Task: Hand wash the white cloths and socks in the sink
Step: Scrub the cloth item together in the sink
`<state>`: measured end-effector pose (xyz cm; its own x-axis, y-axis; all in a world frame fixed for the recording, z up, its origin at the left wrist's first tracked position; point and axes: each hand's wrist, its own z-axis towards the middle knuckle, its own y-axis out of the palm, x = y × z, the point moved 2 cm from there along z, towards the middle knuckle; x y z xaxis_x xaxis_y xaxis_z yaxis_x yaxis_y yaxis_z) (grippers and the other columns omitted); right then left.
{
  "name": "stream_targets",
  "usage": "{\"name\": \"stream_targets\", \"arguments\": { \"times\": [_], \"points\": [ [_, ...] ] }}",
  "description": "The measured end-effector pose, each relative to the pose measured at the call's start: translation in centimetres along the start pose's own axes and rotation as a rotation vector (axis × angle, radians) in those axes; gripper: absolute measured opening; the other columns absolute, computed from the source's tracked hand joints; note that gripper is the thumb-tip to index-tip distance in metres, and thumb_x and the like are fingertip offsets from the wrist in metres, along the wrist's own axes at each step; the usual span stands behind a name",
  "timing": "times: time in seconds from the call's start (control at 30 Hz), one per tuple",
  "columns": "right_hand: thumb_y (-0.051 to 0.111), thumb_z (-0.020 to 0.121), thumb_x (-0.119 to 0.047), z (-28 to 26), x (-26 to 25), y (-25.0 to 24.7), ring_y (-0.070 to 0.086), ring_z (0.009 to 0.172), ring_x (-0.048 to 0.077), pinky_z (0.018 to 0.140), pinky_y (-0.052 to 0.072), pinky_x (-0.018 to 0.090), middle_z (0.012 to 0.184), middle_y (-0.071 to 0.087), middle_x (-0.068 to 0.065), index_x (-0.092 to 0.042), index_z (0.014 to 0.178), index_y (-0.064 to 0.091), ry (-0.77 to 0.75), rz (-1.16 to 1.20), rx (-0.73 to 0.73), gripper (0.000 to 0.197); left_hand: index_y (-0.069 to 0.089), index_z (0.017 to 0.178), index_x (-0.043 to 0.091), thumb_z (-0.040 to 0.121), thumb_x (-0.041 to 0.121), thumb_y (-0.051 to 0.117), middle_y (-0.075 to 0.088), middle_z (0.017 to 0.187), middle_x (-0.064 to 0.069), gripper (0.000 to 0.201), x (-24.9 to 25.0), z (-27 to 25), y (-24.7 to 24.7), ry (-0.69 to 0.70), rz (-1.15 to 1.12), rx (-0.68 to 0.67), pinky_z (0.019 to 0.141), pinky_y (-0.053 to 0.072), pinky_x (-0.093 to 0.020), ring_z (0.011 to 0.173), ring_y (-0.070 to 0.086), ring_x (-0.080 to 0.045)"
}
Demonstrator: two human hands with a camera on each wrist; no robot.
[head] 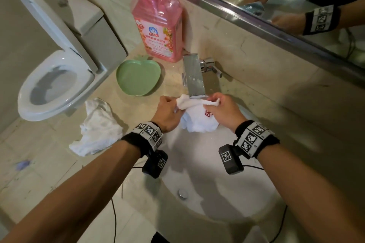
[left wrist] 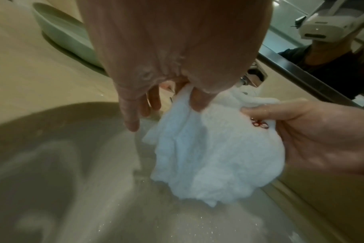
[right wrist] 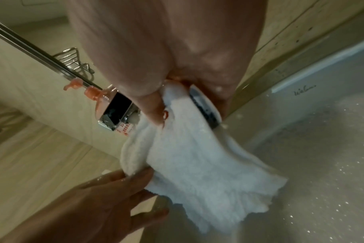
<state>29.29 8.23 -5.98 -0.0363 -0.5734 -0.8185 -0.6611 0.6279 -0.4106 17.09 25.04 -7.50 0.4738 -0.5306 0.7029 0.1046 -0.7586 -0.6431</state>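
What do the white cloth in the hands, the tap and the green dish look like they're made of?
White cloth: soft terry-like fabric, likely cotton; fuzzy nap, limp folds, red stitched mark. Left hand and right hand each pinch its top edge.
Tap: polished metal, probably chrome-plated; flat mirror-bright faces with reflections.
Green dish: looks like matte plastic, possibly melamine; even pastel colour, moulded apple shape, thin rim.

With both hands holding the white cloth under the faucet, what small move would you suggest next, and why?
Probably rub the pinched edge between left hand and right hand: the cloth hangs stretched below the faucet over the sink.
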Motion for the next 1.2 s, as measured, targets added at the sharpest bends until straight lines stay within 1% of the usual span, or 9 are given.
{"name": "stream_targets", "arguments": {
  "times": [0.1, 0.23, 0.43, 0.6, 0.73, 0.8, 0.97, 1.1, 1.2],
  "points": [
    [0.075, 0.085, -0.022, 0.1, 1.1, 0.0, 0.063, 0.081, 0.016, 0.067, 0.047, 0.027, 0.093, 0.066, 0.0, -0.018, 0.097, 0.061, 0.028, -0.154, 0.051, 0.018, 0.058, 0.105, 0.011, 0.096, 0.03, 0.054, 0.056, 0.093, -0.008, 0.021, 0.4, 0.4, 0.3, -0.01, -0.049, 0.009, 0.075, 0.039, -0.033, 0.087, 0.051, -0.028],
    [0.078, 0.079, -0.021, -0.3, 1.3, 0.2, 0.06, 0.092, 0.02, 0.072, 0.044, 0.03, 0.1, 0.064, 0.002, -0.019, 0.097, 0.056, -0.043, -0.318, 0.05, 0.028, 0.051, 0.129, 0.024, 0.09, 0.043, 0.048, 0.065, 0.104, 0.001, 0.044, 1.4, 1.3, 0.4, -0.06, -0.162, -0.098, 0.084, 0.048, -0.034, 0.092, 0.06, -0.022],
    [0.085, 0.069, -0.037, -2.3, 0.9, 2.6, 0.044, 0.099, 0.016, 0.082, 0.043, 0.026, 0.108, 0.042, -0.001, -0.016, 0.106, 0.047, -0.261, -0.394, 0.151, 0.057, 0.049, 0.136, 0.013, 0.097, 0.019, 0.047, 0.067, 0.122, -0.01, 0.039, 3.0, 2.3, 0.6, -0.123, -0.379, -0.195, 0.093, 0.055, -0.044, 0.105, 0.067, -0.022],
    [0.072, 0.079, -0.044, -1.9, 0.8, 3.9, 0.059, 0.078, 0.013, 0.069, 0.047, 0.028, 0.085, 0.065, -0.003, -0.022, 0.091, 0.058, -0.038, -0.089, -0.206, 0.029, 0.047, 0.126, 0.002, 0.089, 0.04, 0.07, 0.066, 0.11, -0.015, 0.058, 2.6, 2.3, 0.0, -0.256, -0.473, -0.057, 0.083, 0.057, -0.048, 0.094, 0.067, -0.028],
    [0.069, 0.089, -0.028, -0.8, 0.6, 4.1, 0.072, 0.082, 0.015, 0.079, 0.057, 0.032, 0.09, 0.073, 0.001, -0.018, 0.095, 0.062, 0.005, -0.018, -0.209, 0.013, 0.06, 0.097, 0.009, 0.091, 0.015, 0.067, 0.061, 0.085, -0.008, 0.011, 2.0, 1.5, -0.3, -0.307, -0.643, -0.079, 0.065, 0.048, -0.034, 0.074, 0.057, -0.022],
    [0.063, 0.096, -0.018, -0.1, 0.6, 4.0, 0.074, 0.077, 0.013, 0.076, 0.061, 0.03, 0.091, 0.074, 0.006, -0.012, 0.099, 0.064, 0.051, 0.081, -0.177, 0.008, 0.061, 0.089, 0.012, 0.087, -0.008, 0.054, 0.057, 0.082, -0.005, 0.021, 2.0, 1.0, -0.5, -0.295, -0.742, -0.105, 0.058, 0.043, -0.025, 0.065, 0.051, -0.015],
    [0.054, 0.102, -0.023, 1.5, 0.3, 4.0, 0.072, 0.074, 0.013, 0.074, 0.063, 0.033, 0.095, 0.072, 0.006, -0.011, 0.108, 0.067, 0.099, 0.12, -0.072, 0.019, 0.057, 0.122, 0.007, 0.078, -0.012, 0.066, 0.063, 0.116, -0.012, 0.049, 2.5, 0.8, -0.9, -0.201, -0.662, -0.164, 0.079, 0.056, -0.036, 0.095, 0.065, -0.025],
    [0.056, 0.099, -0.024, 2.1, 0.1, 3.1, 0.073, 0.076, 0.02, 0.08, 0.062, 0.042, 0.092, 0.074, 0.007, -0.02, 0.093, 0.068, 0.148, 0.196, -0.004, 0.014, 0.059, 0.104, 0.008, 0.094, 0.014, 0.064, 0.065, 0.111, -0.018, 0.012, 2.3, 1.7, -0.2, -0.323, -0.544, -0.1, 0.078, 0.061, -0.039, 0.096, 0.068, -0.031],
    [0.055, 0.096, -0.017, 2.0, 0.1, 2.3, 0.073, 0.088, 0.029, 0.082, 0.061, 0.043, 0.096, 0.075, 0.013, -0.02, 0.092, 0.07, 0.119, 0.285, -0.05, 0.016, 0.063, 0.103, -0.004, 0.097, 0.008, 0.056, 0.068, 0.11, -0.027, 0.015, 2.5, 2.4, 0.7, -0.301, -0.546, -0.091, 0.088, 0.057, -0.053, 0.102, 0.066, -0.042]
  ]
}}
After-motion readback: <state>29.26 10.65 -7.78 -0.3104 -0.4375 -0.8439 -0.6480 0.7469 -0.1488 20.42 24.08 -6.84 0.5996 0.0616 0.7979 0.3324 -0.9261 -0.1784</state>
